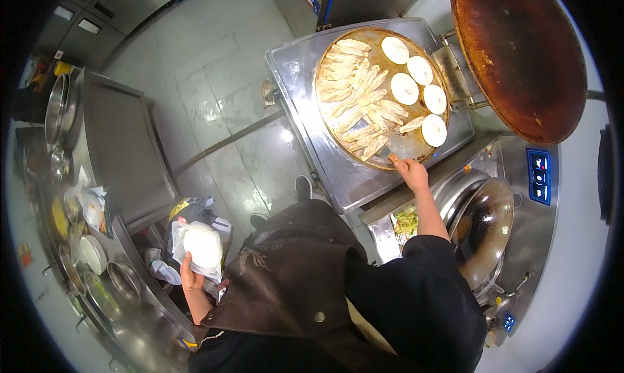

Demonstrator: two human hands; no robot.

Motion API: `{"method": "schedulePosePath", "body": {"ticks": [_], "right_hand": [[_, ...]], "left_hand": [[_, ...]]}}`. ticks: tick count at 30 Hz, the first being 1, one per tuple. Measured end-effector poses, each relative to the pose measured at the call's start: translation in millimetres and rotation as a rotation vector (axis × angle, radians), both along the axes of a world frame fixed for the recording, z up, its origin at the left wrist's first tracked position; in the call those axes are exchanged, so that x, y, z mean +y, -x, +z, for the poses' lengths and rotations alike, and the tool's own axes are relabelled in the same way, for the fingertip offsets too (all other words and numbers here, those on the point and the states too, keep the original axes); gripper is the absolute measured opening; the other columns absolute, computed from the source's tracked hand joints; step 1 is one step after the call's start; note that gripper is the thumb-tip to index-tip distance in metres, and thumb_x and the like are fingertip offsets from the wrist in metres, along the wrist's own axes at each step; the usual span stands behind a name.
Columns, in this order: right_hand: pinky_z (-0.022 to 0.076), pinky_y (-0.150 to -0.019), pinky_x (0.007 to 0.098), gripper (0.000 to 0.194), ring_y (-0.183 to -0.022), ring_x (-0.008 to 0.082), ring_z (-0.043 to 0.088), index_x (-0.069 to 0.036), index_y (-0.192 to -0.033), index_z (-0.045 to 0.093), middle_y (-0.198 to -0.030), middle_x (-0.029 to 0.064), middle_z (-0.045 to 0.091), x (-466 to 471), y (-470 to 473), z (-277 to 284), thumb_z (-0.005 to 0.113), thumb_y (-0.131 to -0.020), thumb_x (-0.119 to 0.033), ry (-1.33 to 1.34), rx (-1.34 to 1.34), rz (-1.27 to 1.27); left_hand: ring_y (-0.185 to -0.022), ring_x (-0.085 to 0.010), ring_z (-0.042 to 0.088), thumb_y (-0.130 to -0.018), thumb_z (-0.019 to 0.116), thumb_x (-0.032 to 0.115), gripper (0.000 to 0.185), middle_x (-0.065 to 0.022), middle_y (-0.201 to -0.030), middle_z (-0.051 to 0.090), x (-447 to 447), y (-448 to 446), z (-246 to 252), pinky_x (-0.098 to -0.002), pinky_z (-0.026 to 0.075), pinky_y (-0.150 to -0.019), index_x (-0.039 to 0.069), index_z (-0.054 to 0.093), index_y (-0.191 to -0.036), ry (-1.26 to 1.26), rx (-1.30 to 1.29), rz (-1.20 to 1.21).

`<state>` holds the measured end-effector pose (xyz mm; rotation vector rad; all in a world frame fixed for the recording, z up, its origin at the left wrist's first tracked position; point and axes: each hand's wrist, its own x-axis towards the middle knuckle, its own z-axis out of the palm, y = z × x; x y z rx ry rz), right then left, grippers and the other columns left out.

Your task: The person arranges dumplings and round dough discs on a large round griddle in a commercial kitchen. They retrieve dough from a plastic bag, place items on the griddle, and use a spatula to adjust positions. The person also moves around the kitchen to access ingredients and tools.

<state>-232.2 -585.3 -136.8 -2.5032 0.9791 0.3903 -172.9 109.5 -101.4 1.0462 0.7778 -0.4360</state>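
Note:
My right hand (412, 172) is closed around the short wooden handle of a metal spatula (386, 153), whose blade lies at the near rim of a round griddle (409, 156). Many pale strips of food (363, 92), perhaps meat, cover the griddle's left and middle; one strip lies apart near the centre right. Several round flat white breads (404, 88) sit along the right side. My left hand (191, 274), low at the left, holds a stack of round white dough discs (203, 246) in a clear plastic bag, away from the griddle.
The griddle's round lid (524, 56) stands raised at the upper right. A large wok (482, 231) and a container of shredded vegetables (405, 223) are beside my right arm. Along the left runs a steel counter (126, 148) with bowls and pans. Wet-looking floor tiles (209, 95) lie between.

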Motion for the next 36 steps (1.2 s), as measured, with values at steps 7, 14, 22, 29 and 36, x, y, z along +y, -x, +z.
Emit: {"method": "schedulePosePath", "body": {"ticks": [7, 14, 22, 29, 36], "right_hand": [[0.0471, -0.075, 0.0403, 0.046, -0.084, 0.0355, 0.062, -0.003, -0.099, 0.063, -0.088, 0.0217, 0.065, -48, -18, -23, 0.057, -0.086, -0.046, -0.259, 0.143, 0.147], [0.0481, -0.074, 0.0391, 0.016, -0.083, 0.0319, 0.060, -0.004, -0.093, 0.060, -0.087, 0.0140, 0.062, -35, -109, 4, 0.062, -0.083, -0.016, -0.012, -0.201, 0.385], [0.0468, -0.085, 0.0353, 0.015, -0.102, 0.0232, 0.055, -0.011, -0.093, 0.060, -0.098, 0.0061, 0.057, 16, -208, -35, 0.051, -0.081, -0.007, 0.206, -0.152, 0.970], [0.0479, -0.084, 0.0375, 0.016, -0.102, 0.0238, 0.055, -0.010, -0.092, 0.060, -0.098, 0.0070, 0.058, 17, -218, -41, 0.054, -0.077, -0.005, 0.174, -0.123, 1.038], [0.0479, -0.074, 0.0279, 0.011, -0.087, 0.0138, 0.057, -0.006, -0.087, 0.054, -0.095, 0.0048, 0.060, -7, -213, -28, 0.060, -0.078, -0.006, -0.421, -0.240, 0.440]], "left_hand": [[-0.116, -0.0288, 0.053, -0.088, 0.060, 0.024, 0.057, -0.0142, -0.129, 0.052, -1, -1, 15, -0.0434, 0.044, -0.098, -0.003, 0.039, -0.134, -0.047, 0.002, -0.007], [-0.117, -0.0281, 0.052, -0.087, 0.062, 0.021, 0.057, -0.0132, -0.129, 0.052, -18, 3, 27, -0.0420, 0.043, -0.099, -0.001, 0.038, -0.135, -0.111, 0.019, 0.020], [-0.113, -0.0273, 0.055, -0.088, 0.062, 0.023, 0.053, -0.0128, -0.126, 0.055, -23, 10, 31, -0.0415, 0.045, -0.096, -0.002, 0.042, -0.131, -0.138, -0.014, 0.046], [-0.117, -0.0272, 0.052, -0.087, 0.062, 0.018, 0.056, -0.0118, -0.129, 0.052, -18, 29, 28, -0.0413, 0.042, -0.099, 0.000, 0.039, -0.135, -0.111, 0.014, 0.114], [-0.117, -0.0274, 0.052, -0.086, 0.063, 0.018, 0.056, -0.0121, -0.129, 0.052, -23, 25, 30, -0.0409, 0.042, -0.100, 0.000, 0.039, -0.134, -0.099, 0.000, 0.100]]}}
